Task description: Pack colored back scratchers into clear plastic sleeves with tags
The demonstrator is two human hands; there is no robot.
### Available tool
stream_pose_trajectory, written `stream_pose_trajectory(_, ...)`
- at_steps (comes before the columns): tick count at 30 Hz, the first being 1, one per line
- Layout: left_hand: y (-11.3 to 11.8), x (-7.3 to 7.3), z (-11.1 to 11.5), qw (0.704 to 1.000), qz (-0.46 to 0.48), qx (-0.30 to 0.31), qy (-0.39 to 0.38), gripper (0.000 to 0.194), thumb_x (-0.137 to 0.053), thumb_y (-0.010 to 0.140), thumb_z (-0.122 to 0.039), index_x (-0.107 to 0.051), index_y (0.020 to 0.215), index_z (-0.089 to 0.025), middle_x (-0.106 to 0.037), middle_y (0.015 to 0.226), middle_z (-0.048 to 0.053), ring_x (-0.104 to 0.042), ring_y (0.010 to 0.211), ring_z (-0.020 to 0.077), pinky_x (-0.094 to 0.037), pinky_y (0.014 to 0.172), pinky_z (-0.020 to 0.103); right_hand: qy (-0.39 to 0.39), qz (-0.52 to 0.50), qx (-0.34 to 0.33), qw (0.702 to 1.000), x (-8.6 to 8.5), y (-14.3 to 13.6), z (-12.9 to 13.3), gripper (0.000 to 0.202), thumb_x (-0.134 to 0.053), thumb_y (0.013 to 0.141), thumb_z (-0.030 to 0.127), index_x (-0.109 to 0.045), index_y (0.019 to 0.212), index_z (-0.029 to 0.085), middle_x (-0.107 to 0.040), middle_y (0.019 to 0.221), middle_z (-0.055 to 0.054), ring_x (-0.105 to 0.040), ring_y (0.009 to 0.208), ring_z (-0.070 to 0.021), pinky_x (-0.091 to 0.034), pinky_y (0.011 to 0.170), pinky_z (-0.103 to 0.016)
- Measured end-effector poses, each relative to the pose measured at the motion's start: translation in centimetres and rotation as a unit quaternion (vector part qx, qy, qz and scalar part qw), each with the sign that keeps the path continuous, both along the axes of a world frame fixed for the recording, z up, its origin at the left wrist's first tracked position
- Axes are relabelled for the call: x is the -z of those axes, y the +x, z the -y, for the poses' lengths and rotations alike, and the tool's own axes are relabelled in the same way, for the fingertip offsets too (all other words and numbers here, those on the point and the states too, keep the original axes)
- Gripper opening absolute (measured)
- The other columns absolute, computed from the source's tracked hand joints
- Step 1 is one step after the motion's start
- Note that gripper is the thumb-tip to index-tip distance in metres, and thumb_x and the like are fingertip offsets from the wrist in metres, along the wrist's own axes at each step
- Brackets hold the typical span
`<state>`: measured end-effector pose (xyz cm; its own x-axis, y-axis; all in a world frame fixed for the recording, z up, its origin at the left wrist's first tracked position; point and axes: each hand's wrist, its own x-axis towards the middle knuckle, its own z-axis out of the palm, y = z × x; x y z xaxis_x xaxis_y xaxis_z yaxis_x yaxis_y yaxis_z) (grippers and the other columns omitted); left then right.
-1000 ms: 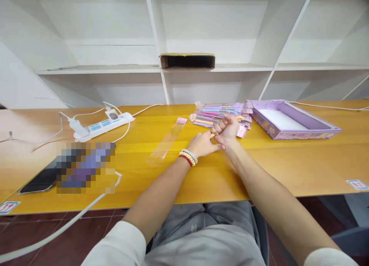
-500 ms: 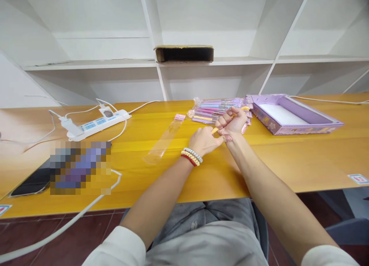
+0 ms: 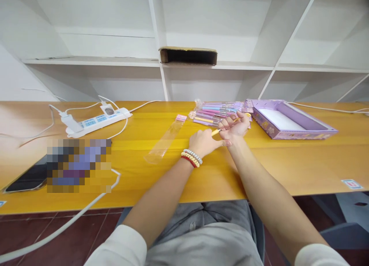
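My left hand [image 3: 203, 142], with beaded bracelets at its wrist, is closed round one end of a yellow pen [image 3: 215, 132]. My right hand [image 3: 235, 128] is turned palm up, its fingers curled round the pen's other part, with a yellow tip showing past them. The two hands nearly meet above the table. Behind my right hand lie several pens in clear wrappers [image 3: 213, 111], pink, purple and blue. A flat clear plastic sleeve [image 3: 167, 139] with a pink top lies left of my hands.
A purple open box [image 3: 305, 135] stands at the right on the yellow wooden table [image 3: 138, 173]. At the left are a white power strip [image 3: 100, 120] with cables, a black phone [image 3: 27, 179] and a blurred-out item. A cardboard box [image 3: 188, 56] sits on the white shelf.
A small gap has opened between my hands, as my right hand has moved slightly right and down. More of the yellow pen shows between them. The view has shifted a little.
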<state>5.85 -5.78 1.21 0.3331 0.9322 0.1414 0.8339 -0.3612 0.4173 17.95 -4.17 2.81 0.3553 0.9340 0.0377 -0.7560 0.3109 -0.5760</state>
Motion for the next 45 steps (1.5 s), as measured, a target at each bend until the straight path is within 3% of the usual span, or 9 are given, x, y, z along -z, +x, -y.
stream_pose_trajectory(3, -0.4, 0.2, 0.1, 1.000, 0.012, 0.010, 0.010, 0.070, -0.052, 0.054, -0.080, -0.057, 0.089, -0.019, -0.064, 0.086, 0.010, -0.061, 0.081, 0.0287, -0.042, 0.067, 0.033, 0.017, 0.008, -0.023, 1.000, 0.3, -0.3, 0.0, 0.022, -0.050, 0.066, 0.031, -0.033, 0.057, 0.021, -0.028, 0.041, 0.008, -0.030, 0.034, -0.0065, -0.031, 0.036, -0.022)
stream_pose_trajectory(6, -0.6, 0.3, 0.3, 0.998, 0.051, 0.042, 0.015, 0.069, -0.054, 0.059, -0.075, -0.053, 0.098, -0.018, -0.061, 0.098, 0.011, -0.058, 0.091, 0.0297, -0.043, 0.071, 0.034, -0.032, 0.046, -0.061, 0.997, 0.7, -0.5, -0.3, 0.015, -0.051, 0.065, 0.029, -0.041, 0.060, 0.020, -0.045, 0.047, 0.005, -0.046, 0.042, -0.0100, -0.038, 0.039, -0.024)
stream_pose_trajectory(9, -0.6, 0.7, 0.4, 0.995, 0.080, 0.067, -0.003, 0.070, -0.055, 0.063, -0.070, -0.048, 0.107, -0.017, -0.055, 0.109, 0.014, -0.054, 0.100, 0.0300, -0.043, 0.077, 0.035, -0.096, 0.074, -0.077, 0.990, 1.4, -0.7, -0.9, 0.016, -0.054, 0.067, 0.028, -0.044, 0.061, 0.020, -0.053, 0.051, 0.003, -0.051, 0.046, -0.0118, -0.038, 0.038, -0.025)
stream_pose_trajectory(12, -0.6, 1.2, 0.3, 0.990, 0.103, 0.089, -0.034, 0.072, -0.055, 0.067, -0.066, -0.044, 0.117, -0.016, -0.052, 0.113, 0.015, -0.051, 0.105, 0.0303, -0.041, 0.083, 0.037, -0.077, 0.070, -0.087, 0.991, 2.0, -0.9, -1.3, 0.025, -0.058, 0.072, 0.036, -0.041, 0.061, 0.020, -0.054, 0.052, 0.003, -0.052, 0.046, -0.0118, -0.038, 0.038, -0.024)
stream_pose_trajectory(18, -0.7, 1.5, 0.0, 0.973, 0.144, 0.174, -0.038, 0.056, -0.056, 0.076, -0.050, -0.042, 0.119, -0.018, -0.054, 0.114, 0.011, -0.053, 0.101, 0.0245, -0.044, 0.081, 0.033, -0.052, 0.053, -0.100, 0.992, 1.5, -1.1, -1.2, 0.046, -0.059, 0.074, 0.043, -0.022, 0.057, 0.021, -0.028, 0.036, 0.010, -0.036, 0.033, -0.0082, -0.038, 0.038, -0.023)
stream_pose_trajectory(22, -0.6, 1.2, 0.4, 0.986, 0.078, 0.145, -0.018, 0.055, -0.049, 0.078, -0.056, -0.041, 0.117, -0.018, -0.061, 0.100, 0.010, -0.059, 0.088, 0.0256, -0.044, 0.068, 0.031, -0.057, 0.018, -0.075, 0.995, 1.0, -1.1, -0.7, 0.048, -0.057, 0.072, 0.029, -0.012, 0.057, 0.020, -0.013, 0.034, 0.011, -0.018, 0.029, -0.0060, -0.034, 0.035, -0.021)
stream_pose_trajectory(30, -0.7, 0.7, 0.4, 0.993, -0.049, 0.094, 0.051, 0.074, -0.028, 0.072, -0.077, -0.043, 0.111, -0.015, -0.063, 0.082, 0.011, -0.063, 0.076, 0.0292, -0.041, 0.058, 0.030, -0.065, 0.010, -0.051, 0.997, 0.5, -1.7, -0.2, 0.039, -0.053, 0.065, 0.015, -0.016, 0.055, 0.021, -0.011, 0.034, 0.011, -0.013, 0.029, -0.0053, -0.031, 0.032, -0.021)
stream_pose_trajectory(38, 1.2, -0.1, 1.3, 0.993, -0.073, 0.058, 0.071, 0.075, -0.014, 0.075, -0.074, -0.049, 0.101, -0.014, -0.063, 0.079, 0.013, -0.063, 0.074, 0.0280, -0.041, 0.058, 0.032, -0.093, -0.007, -0.031, 0.995, -0.6, 0.3, -0.6, 0.037, -0.051, 0.064, 0.014, -0.016, 0.056, 0.021, -0.010, 0.035, 0.010, -0.012, 0.029, -0.0056, -0.024, 0.028, -0.020)
stream_pose_trajectory(45, 1.6, -0.8, 1.5, 0.996, -0.081, 0.024, 0.040, 0.076, -0.020, 0.073, -0.077, -0.058, 0.092, -0.014, -0.063, 0.081, 0.015, -0.062, 0.079, 0.0293, -0.044, 0.064, 0.034, -0.113, -0.020, -0.017, 0.993, -0.4, 1.2, -0.9, 0.035, -0.049, 0.066, 0.016, -0.015, 0.057, 0.021, -0.008, 0.038, 0.011, -0.012, 0.030, -0.0053, -0.025, 0.028, -0.020)
